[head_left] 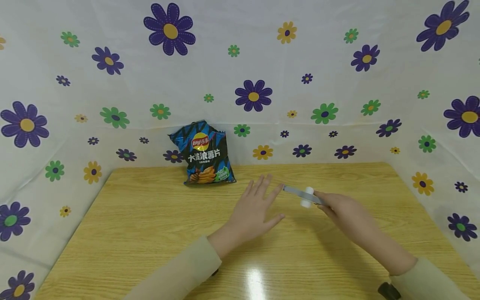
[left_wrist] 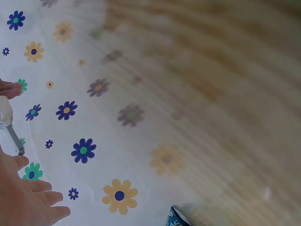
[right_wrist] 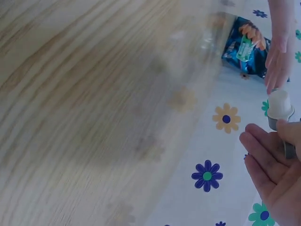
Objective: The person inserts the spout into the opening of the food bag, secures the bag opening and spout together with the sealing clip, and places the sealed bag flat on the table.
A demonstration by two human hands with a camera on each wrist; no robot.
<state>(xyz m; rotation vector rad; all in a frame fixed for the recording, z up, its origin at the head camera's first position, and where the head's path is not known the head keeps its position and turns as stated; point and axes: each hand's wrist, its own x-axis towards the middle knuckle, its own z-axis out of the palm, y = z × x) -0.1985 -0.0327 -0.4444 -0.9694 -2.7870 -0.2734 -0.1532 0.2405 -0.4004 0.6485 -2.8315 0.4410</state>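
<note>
My right hand (head_left: 352, 216) pinches one end of a grey bag sealing clip (head_left: 313, 198) with a white spout-like cap (head_left: 309, 190). The clip is held above the wooden table and points left. My left hand (head_left: 249, 216) has its fingers spread, the index fingertip right at the clip's far end. In the right wrist view the thumb lies over the clip (right_wrist: 274, 123), and the other fingers are extended below the white cap (right_wrist: 280, 101). Behind the left hand, a blue and black bag of Lay's potato chips (head_left: 206, 156) stands upright.
The wooden table (head_left: 150, 225) runs back to a white cloth (head_left: 131, 91) printed with flowers, which also rises on both sides. The chip bag stands against the cloth at the table's back edge.
</note>
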